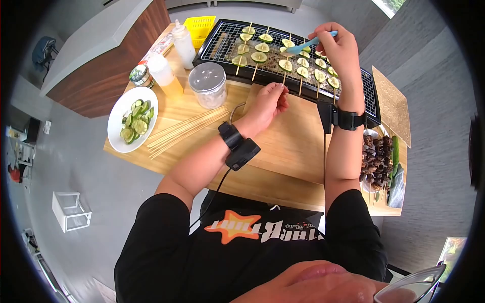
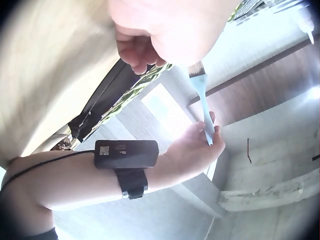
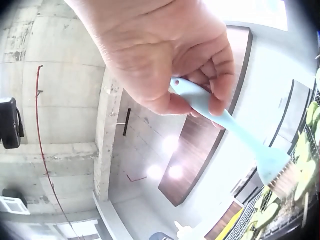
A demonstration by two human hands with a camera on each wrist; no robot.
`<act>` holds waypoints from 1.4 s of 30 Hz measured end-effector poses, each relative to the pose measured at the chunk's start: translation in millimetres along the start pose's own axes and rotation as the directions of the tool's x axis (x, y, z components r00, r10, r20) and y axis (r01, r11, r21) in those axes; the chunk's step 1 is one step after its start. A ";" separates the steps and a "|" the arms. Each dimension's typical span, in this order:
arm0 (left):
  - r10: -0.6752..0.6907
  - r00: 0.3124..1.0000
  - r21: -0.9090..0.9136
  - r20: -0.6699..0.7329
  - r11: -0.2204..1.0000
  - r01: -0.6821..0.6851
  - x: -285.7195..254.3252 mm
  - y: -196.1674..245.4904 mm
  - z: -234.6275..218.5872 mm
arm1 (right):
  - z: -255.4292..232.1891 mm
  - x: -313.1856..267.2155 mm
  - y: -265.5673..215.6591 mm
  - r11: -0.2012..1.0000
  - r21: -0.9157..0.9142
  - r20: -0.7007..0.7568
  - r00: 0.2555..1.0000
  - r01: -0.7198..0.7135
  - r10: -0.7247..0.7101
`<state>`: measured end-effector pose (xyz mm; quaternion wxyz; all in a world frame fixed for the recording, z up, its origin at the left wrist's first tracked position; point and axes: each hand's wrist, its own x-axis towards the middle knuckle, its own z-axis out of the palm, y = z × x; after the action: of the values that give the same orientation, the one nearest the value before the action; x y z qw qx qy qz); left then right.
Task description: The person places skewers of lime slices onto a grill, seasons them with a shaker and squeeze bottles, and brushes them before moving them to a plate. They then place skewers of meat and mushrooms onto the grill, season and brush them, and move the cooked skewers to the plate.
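Over the grill (image 1: 221,70), my right hand (image 1: 341,53) grips a light blue basting brush (image 1: 309,44) by its handle. The brush's bristles (image 3: 286,181) are down among skewered, green-rimmed vegetable slices (image 1: 259,57), as the right wrist view shows too. At the grill's near edge, my left hand (image 1: 263,107) has its fingers curled, with thumb and fingertips pinching the lower end of a bamboo skewer (image 1: 284,79). That skewer carries pale slices (image 1: 285,65). In the left wrist view the left hand (image 2: 167,30) hides its own skewer, and the brush (image 2: 201,95) appears beyond it.
Left on the table are a white bowl (image 1: 114,132) of green slices, loose bamboo skewers (image 1: 184,130), a lidded jar (image 1: 208,93) and squeeze bottles (image 1: 165,76). A wooden board (image 1: 293,146) lies in front of the grill. Dark meat skewers (image 1: 376,159) and a cucumber (image 1: 395,149) sit at right.
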<state>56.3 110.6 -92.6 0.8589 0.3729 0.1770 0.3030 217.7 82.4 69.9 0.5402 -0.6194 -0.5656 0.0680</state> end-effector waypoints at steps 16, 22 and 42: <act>0.281 0.957 0.369 -0.074 0.899 -0.236 -0.2 5.7 -0.2 | 3.1 5.0 12.2 0.996 0.023 -0.232 0.969 0.086 -0.078; 0.255 0.962 0.301 -0.096 0.929 -0.216 3.8 3.6 -4.7 | 25.8 11.5 62.5 0.994 -0.070 -0.122 0.989 0.078 -0.086; 0.257 0.952 0.289 -0.170 0.936 -0.201 8.4 2.0 -6.1 | 22.1 -1.1 12.8 0.997 -0.078 0.028 1.000 0.005 -0.003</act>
<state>58.6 120.4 -95.8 0.7363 0.4708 0.2590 0.4113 210.0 97.6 50.7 0.5079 -0.6379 -0.5764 0.0535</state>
